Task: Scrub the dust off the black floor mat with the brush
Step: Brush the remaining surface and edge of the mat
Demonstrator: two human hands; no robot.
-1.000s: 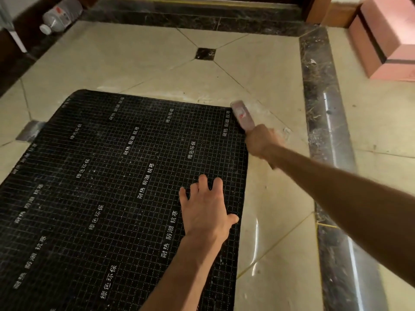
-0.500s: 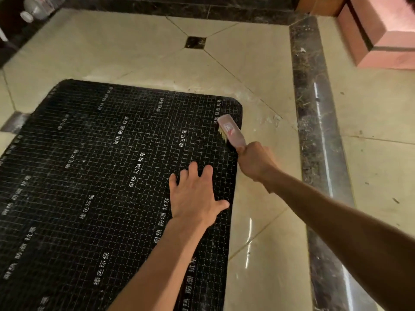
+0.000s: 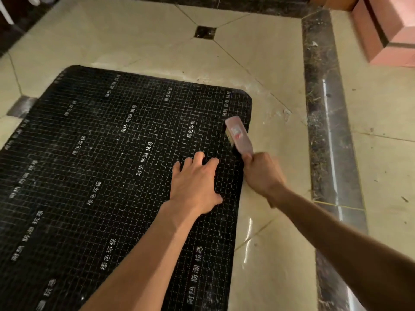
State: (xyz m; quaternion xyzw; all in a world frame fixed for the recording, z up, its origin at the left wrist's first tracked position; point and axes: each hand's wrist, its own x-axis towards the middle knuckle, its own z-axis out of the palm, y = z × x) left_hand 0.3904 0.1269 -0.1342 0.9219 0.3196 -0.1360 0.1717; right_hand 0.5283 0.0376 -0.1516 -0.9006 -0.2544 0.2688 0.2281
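Two hands work the black mat (image 3: 94,180): the left hand (image 3: 194,184) lies flat with fingers spread, pinning it, while the right hand (image 3: 261,172) clenches the pink brush (image 3: 238,136), whose bristles meet the mat's right edge just beyond the left fingertips. If the flat palm eases, a stroke could drag or buckle that edge, and a stroke run too near could rake the fingertips.
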